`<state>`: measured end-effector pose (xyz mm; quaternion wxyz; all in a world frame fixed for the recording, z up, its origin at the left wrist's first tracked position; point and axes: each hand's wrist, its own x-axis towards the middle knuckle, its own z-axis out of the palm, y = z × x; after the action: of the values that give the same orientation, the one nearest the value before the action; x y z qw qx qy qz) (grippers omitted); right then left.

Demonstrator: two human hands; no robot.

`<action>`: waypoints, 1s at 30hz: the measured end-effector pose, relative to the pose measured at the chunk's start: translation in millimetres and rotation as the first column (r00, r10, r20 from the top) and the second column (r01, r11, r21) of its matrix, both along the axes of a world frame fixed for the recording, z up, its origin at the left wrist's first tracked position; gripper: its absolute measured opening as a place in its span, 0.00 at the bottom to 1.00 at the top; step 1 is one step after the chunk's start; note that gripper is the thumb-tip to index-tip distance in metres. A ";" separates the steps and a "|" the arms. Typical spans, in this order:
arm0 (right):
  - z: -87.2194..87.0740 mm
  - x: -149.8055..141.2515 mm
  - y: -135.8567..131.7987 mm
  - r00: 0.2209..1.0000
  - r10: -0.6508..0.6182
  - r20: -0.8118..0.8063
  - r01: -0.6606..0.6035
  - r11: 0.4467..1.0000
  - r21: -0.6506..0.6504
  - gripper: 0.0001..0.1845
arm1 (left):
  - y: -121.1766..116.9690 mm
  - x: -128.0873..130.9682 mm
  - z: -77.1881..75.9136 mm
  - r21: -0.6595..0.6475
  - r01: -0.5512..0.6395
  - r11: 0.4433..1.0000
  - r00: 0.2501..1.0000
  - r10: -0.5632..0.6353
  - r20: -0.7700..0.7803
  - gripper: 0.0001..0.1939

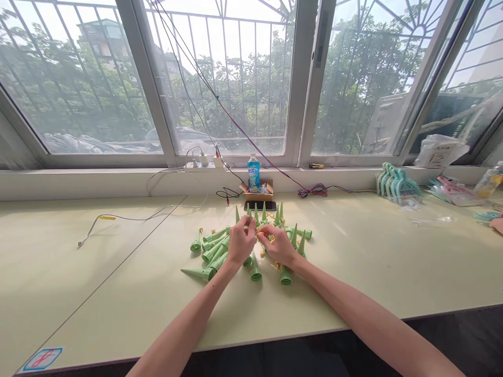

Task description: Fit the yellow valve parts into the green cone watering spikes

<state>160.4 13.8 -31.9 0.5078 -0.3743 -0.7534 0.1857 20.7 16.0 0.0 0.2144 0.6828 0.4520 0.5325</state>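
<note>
My left hand (pixel 240 243) is closed around a green plastic watering spike (pixel 250 215), whose narrow end shows above the fingers. Close beside it, my right hand (pixel 280 246) pinches a small yellow piece (pixel 258 235) against or near the spike; the exact contact is hidden by the fingers. Several more green spikes lie to the left, such as one spike (pixel 214 254) in a pile. A few stand upright behind the hands, among them a spike (pixel 264 211). In front lies another spike (pixel 256 271) with its open end toward me. Yellow pieces (pixel 262 253) are scattered among them.
Behind the spikes are a dark phone (pixel 260 206) and a small cardboard box (pixel 267 195) with a blue bottle (pixel 253 173). Coiled red-black cable (pixel 313 191) lies by the window ledge. Green dustpan-like pieces (pixel 398 183) stand at right. A white cable (pixel 129 216) crosses the table at left.
</note>
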 end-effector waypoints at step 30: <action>0.7 -1.1 0.7 0.999 -0.049 -0.005 0.049 0.999 -0.004 0.13 | -1.7 1.5 2.2 0.000 0.028 1.000 1.000 -0.028 0.011 0.15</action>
<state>159.3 14.5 -31.2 0.5134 -0.3931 -0.7424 0.1755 22.2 14.3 2.2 0.2245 0.6859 0.4414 0.5332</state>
